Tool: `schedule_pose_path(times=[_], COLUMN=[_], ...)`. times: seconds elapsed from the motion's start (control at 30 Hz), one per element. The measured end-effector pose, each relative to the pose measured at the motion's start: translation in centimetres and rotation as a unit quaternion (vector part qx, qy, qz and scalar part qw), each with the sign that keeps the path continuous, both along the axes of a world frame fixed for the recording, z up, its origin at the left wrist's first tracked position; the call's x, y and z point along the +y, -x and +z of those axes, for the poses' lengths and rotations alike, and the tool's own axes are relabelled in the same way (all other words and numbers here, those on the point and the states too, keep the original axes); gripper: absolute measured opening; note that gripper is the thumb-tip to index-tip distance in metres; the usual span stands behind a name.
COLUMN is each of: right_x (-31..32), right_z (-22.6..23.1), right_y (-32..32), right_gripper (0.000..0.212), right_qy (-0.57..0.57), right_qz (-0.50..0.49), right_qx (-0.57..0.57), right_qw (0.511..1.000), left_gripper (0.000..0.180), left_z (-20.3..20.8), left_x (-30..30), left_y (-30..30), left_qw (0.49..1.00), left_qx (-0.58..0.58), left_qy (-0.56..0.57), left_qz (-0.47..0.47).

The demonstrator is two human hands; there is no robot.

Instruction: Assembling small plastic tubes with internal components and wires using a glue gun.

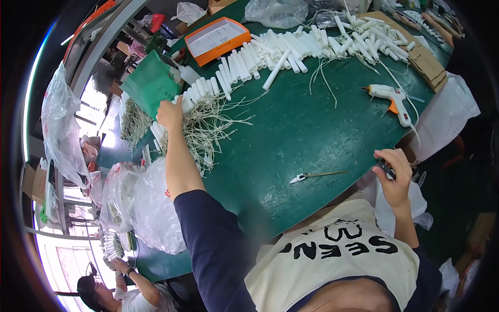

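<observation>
My left hand (170, 113) reaches out to the far left, fingers curled beside a green plastic sheet (148, 80) and the end of a row of white tubes (200, 89). What lies in those fingers is hidden. Thin pale cords (205, 125) spill from the tubes in a tangle. Off the table's right front edge, my right hand (396, 177) is closed on a small black object (385, 168), mostly covered by the fingers. Between the hands, a small white pointed piece (298, 178) with a thin brownish stem lies on the green table (280, 135).
A white glue gun (390, 99) with an orange trigger lies at the right, its cable trailing over the edge. Behind the tubes stands an orange box (217, 40). Flattened cardboard (429, 70) and clear plastic bags (156, 203) flank the table. A co-worker (125, 291) sits at lower left.
</observation>
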State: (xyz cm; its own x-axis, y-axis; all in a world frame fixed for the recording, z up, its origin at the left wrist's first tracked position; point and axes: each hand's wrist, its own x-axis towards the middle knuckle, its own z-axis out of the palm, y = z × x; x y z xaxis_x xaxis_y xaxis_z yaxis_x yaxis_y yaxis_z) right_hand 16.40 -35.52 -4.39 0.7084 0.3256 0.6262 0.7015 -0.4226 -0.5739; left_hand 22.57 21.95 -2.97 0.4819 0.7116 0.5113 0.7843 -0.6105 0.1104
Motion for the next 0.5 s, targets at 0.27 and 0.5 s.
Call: schedule_pose_path(times=[0.27, 0.5], right_x=[-0.7, -4.9], right_z=[1.0, 3.3], right_y=[-0.8, -6.8], right_gripper=[0.027, 0.016], right_qy=[0.005, -0.103], right_qz=[0.035, -0.073], right_qx=[-0.008, 0.023], right_qw=[0.999, 0.992], left_gripper=[0.050, 0.028], left_z=[5.3, 11.9], left_x=[4.0, -14.8], left_y=[3.7, 11.0], left_qw=[0.967, 0.675], left_qx=[-0.236, -0.309], left_qy=[0.018, 0.603], left_qz=[-0.092, -0.293])
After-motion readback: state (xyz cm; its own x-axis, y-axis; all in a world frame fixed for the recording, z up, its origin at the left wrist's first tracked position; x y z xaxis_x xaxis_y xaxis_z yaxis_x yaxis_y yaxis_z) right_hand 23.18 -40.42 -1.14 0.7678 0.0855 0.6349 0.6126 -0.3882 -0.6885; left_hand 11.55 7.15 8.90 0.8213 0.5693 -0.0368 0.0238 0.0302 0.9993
